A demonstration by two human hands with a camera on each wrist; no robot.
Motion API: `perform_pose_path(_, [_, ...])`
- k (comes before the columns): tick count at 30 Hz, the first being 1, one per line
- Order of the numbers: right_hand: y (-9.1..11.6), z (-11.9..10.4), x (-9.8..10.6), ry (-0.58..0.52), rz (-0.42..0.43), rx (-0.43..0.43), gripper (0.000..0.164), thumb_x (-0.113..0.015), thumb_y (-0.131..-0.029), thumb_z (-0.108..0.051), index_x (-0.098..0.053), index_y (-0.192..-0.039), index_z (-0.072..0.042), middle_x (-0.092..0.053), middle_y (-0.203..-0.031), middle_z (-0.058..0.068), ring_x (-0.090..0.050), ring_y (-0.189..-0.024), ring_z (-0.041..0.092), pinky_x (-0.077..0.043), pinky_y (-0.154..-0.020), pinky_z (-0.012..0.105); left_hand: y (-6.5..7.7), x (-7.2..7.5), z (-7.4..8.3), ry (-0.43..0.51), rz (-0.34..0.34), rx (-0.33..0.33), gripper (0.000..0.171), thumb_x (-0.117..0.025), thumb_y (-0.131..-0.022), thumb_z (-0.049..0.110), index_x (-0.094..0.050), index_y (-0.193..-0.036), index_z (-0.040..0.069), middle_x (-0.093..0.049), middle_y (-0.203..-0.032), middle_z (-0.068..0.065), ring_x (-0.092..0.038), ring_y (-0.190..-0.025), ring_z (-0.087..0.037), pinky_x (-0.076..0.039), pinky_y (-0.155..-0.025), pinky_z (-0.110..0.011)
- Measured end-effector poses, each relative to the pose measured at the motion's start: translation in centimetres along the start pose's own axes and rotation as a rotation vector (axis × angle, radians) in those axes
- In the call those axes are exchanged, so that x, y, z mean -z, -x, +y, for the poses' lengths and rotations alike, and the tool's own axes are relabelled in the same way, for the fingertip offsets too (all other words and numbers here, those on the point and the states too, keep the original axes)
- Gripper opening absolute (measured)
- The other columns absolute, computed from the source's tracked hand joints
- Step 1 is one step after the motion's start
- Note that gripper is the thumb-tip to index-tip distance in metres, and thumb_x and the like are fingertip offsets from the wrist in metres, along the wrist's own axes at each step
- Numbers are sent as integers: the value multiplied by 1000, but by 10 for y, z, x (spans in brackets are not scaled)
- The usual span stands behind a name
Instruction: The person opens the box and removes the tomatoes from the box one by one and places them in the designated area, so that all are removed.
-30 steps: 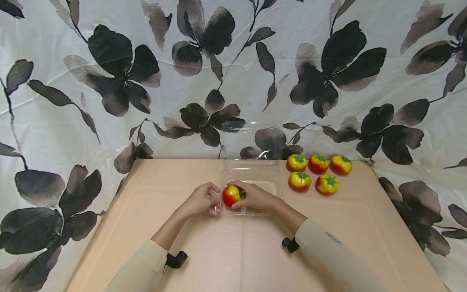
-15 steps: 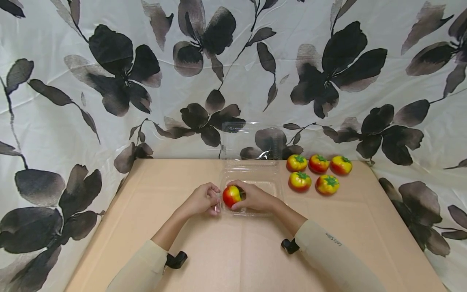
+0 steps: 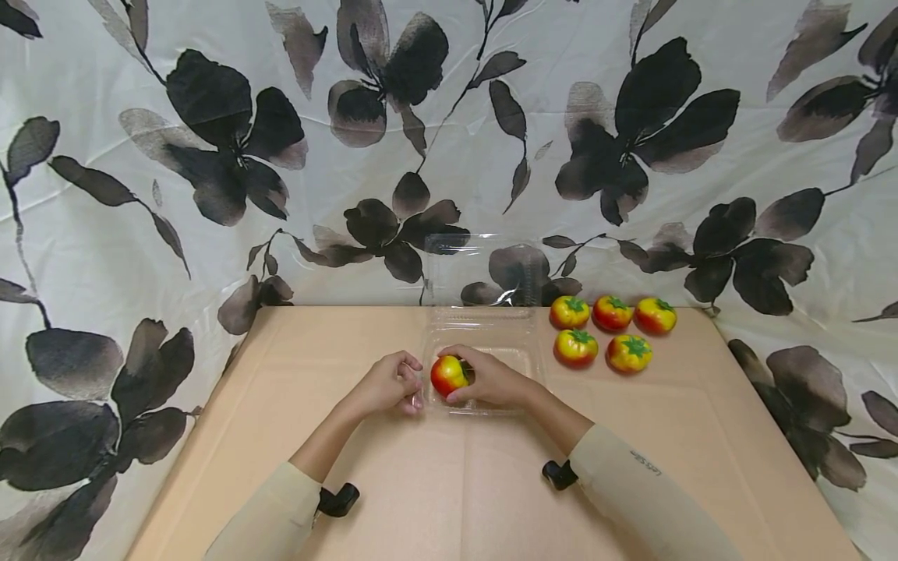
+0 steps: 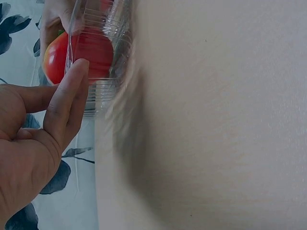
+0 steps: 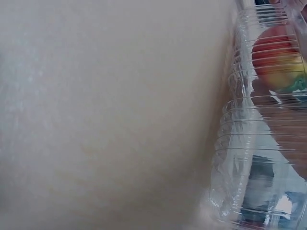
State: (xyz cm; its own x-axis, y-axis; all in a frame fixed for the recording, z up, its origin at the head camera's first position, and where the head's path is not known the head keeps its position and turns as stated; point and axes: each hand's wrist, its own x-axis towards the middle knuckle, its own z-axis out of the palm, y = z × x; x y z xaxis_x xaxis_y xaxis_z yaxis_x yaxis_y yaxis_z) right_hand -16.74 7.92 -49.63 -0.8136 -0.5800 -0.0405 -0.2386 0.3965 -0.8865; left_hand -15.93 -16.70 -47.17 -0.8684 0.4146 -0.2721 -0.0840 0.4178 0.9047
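A clear plastic clamshell container (image 3: 501,411) lies at the middle of the table with its lid (image 3: 484,265) raised at the back. Inside its left end is a red-and-yellow tomato (image 3: 446,377) with a green top. My right hand (image 3: 491,380) reaches into the container and holds this tomato between thumb and fingers. At the left edge, my left hand (image 3: 384,383) pinches the container rim; the left wrist view shows its fingertips (image 4: 79,69) there. Through the ribbed wall (image 5: 230,153) in the right wrist view, the tomato and part of the right hand show.
Several more tomatoes (image 3: 575,349) stand in two rows right of the container. The tan tabletop (image 3: 449,483) extends in front of both hands. A floral cloth (image 3: 505,47) hangs behind the table. Black wrist cameras (image 3: 340,499) sit at both sleeves.
The tomato in my right hand has shifted very slightly to the right within the container. My left hand keeps its place at the rim.
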Motion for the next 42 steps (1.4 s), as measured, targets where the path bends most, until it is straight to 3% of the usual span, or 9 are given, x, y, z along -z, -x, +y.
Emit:
perform_pose_path(5, [1, 0, 0, 15, 25, 1, 72, -88, -82, -16, -51, -145, -12, -58, -134, 1, -55, -121, 20, -48, -112, 41, 0, 0, -1, 20, -8, 2, 26, -60, -97, -5, -53, -121, -7, -64, -83, -15, -71, -61, -21, -66, -60, -36])
perform_pose_path(17, [10, -7, 11, 79, 67, 9, 72, -88, -82, -17, -52, -145, -20, -54, -138, 2, -54, -123, 21, -48, -112, 43, 2, 0, 2, 17, -10, -12, 29, -58, -96, -6, -52, -124, -11, -64, -82, -15, -71, -61, -21, -66, -59, -36])
perform_pose_path(23, [19, -14, 23, 99, 110, -25, 74, -88, -81, -17, -54, -147, -23, -54, -139, 3, -54, -125, 22, -47, -114, 45, 2, 0, 1, 21, -13, -19, 29, -57, -95, -7, -51, -124, -11, -65, -82, -17, -71, -61, -21, -66, -60, -38])
perform_pose_path(37, [46, -14, 53, 198, 174, 1, 79, -89, -82, -19, -51, -152, -21, -52, -148, 10, -50, -137, 31, -42, -119, 56, 1, 1, 0, 15, -4, -23, 30, -55, -95, -9, -52, -125, -13, -64, -84, -16, -73, -63, -21, -66, -61, -38])
perform_pose_path(42, [59, -11, 64, 203, 185, -43, 83, -88, -83, -30, -47, -155, -26, -47, -157, 9, -44, -145, 34, -39, -120, 62, 1, 1, 0, 16, 0, -19, 31, -56, -94, -8, -52, -125, -12, -63, -84, -15, -73, -63, -21, -66, -61, -38])
